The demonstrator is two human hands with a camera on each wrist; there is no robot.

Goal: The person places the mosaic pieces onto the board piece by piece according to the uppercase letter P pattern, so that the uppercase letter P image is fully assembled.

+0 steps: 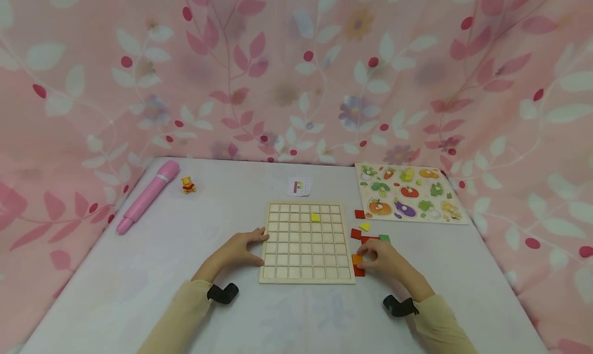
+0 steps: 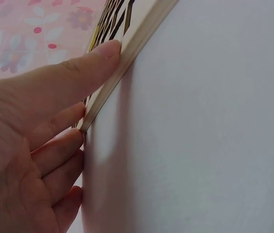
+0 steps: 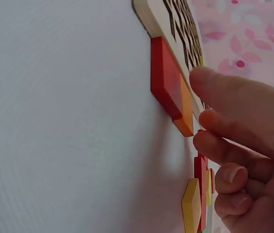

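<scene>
A square wooden grid board (image 1: 306,278) lies flat on the table, with one yellow tile (image 1: 315,217) in a cell near its top. My left hand (image 1: 236,248) rests at the board's left edge, thumb and fingers spread apart along it. In the left wrist view the thumb (image 2: 108,51) touches the rim. At the other side, my right hand (image 1: 382,259) hovers close over an orange tile (image 3: 186,109) and a red tile (image 3: 163,80) that lie against the board's right edge. Its thumb (image 3: 209,77) and index finger are apart, with nothing held between them.
Several red tiles (image 1: 360,214), a yellow triangle (image 1: 365,226) and a green tile (image 1: 384,238) lie right of the board. Behind them is a vegetable puzzle board (image 1: 394,189). A small printed card (image 1: 298,187), a bear figurine (image 1: 188,185) and a pink wand-like tube (image 1: 148,197) stand farther back.
</scene>
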